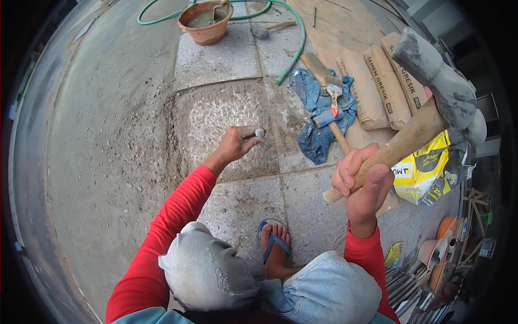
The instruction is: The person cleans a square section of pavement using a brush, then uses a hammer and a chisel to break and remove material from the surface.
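My left hand (236, 143) is closed around a chisel, of which the round grey top (260, 133) shows; its lower end is hidden. It is held over a square of rough, chipped concrete (226, 102) set among speckled grey paving tiles (237, 208). My right hand (362, 181) grips the wooden handle of a hammer (413, 135), raised at the right. The hammer's large grey head (431, 70) is up and away from the chisel. Beyond that hand, a blue cloth (314, 141) lies on the tiles, with a paintbrush (334, 90) and a second wooden-handled hammer (340, 137) on it.
At the far side stand an orange bucket (208, 36) of grey mix with a trowel, a green hose (300, 40) and a small hammer (260, 32). Brown paper sacks (386, 83) and a yellow bag (426, 170) lie right. Rough grey ground (108, 151) spreads left.
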{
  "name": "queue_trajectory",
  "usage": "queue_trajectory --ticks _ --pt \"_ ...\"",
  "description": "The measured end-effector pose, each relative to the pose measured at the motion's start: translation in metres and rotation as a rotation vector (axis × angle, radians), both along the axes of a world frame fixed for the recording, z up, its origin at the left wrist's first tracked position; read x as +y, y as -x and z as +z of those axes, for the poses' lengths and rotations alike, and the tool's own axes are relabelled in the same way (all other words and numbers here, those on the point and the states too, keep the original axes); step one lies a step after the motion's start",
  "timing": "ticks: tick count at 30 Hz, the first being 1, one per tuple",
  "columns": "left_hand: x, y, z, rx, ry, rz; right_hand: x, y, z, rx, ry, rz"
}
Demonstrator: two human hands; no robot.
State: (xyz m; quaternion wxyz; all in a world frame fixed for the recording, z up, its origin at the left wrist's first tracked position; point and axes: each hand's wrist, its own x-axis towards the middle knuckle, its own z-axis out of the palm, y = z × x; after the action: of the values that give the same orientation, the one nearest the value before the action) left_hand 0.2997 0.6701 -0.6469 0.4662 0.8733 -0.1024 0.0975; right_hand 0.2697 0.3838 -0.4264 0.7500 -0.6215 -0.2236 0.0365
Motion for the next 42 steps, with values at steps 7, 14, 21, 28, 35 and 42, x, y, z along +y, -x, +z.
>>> queue_trajectory --ticks 7,14,21,28,35,42 --pt "0.002 0.000 0.004 -0.060 0.140 0.005 0.011 -0.001 -0.096 0.055 0.930 0.158" --pt "-0.003 0.009 -0.001 -0.002 -0.015 -0.008 -0.003 0.004 0.002 0.247 0.237 0.090" --pt "-0.008 0.011 0.000 0.001 0.072 0.025 0.013 0.010 -0.076 -0.181 0.882 -0.010" --pt "-0.011 0.015 0.010 -0.110 0.088 0.046 -0.015 0.012 -0.024 0.368 0.564 0.172" --pt "-0.004 0.003 0.002 -0.014 0.075 0.030 0.006 0.010 -0.037 -0.109 0.121 0.030" --pt "0.009 0.009 0.014 -0.023 0.069 0.124 0.000 -0.002 -0.077 0.264 0.720 0.127"
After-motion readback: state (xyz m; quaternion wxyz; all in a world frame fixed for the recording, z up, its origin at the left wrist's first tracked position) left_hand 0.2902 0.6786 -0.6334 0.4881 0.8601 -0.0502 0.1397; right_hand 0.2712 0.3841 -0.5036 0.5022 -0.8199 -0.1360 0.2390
